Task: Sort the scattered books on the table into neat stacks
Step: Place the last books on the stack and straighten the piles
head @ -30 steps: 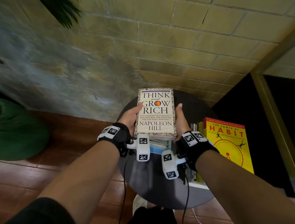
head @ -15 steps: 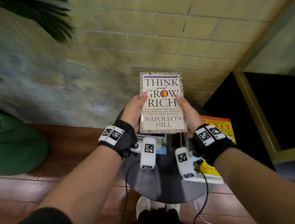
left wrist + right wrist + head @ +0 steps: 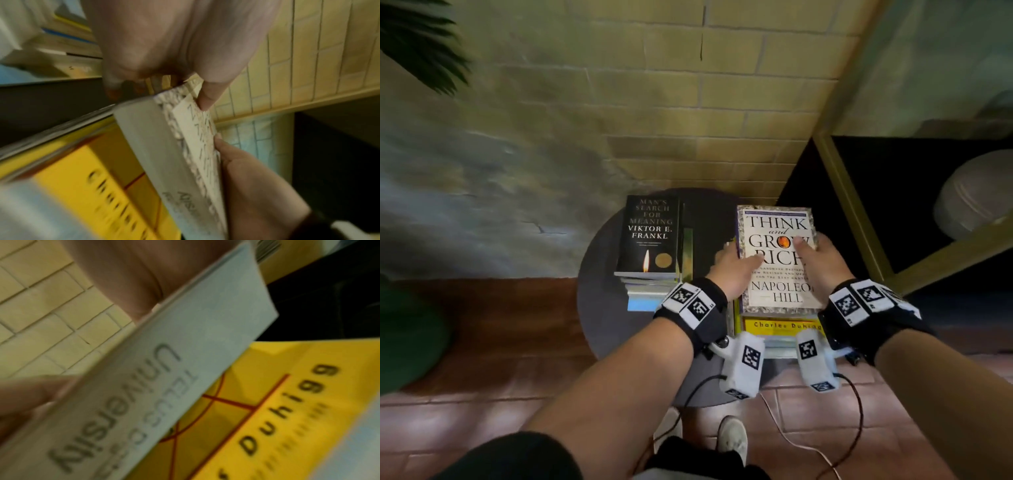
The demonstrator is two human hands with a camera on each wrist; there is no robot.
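Both hands hold the cream "Think and Grow Rich" book [image 3: 779,274] by its long edges, just above the yellow "Power of Habit" book [image 3: 784,325] that tops the right stack. My left hand [image 3: 736,270] grips the left edge with the thumb on the cover, and my right hand [image 3: 820,263] grips the right edge the same way. In the left wrist view the cream book [image 3: 164,154] is tilted over the yellow cover [image 3: 98,186]. The right wrist view shows the stamped page edge [image 3: 164,369] above the yellow book [image 3: 287,402]. A second stack topped by the black "Man's Search for Meaning" [image 3: 649,234] stands to the left.
Both stacks stand on a small round dark table [image 3: 599,281] against a brick wall [image 3: 654,102]. A gold-framed dark opening [image 3: 859,219] lies to the right, a green cushion [image 3: 404,335] on the floor at left. My shoes [image 3: 732,442] and cables are below the table.
Both hands have carried the cream book from above the left stack over to the right and lowered it onto the yellow book. The black-covered stack is now uncovered.
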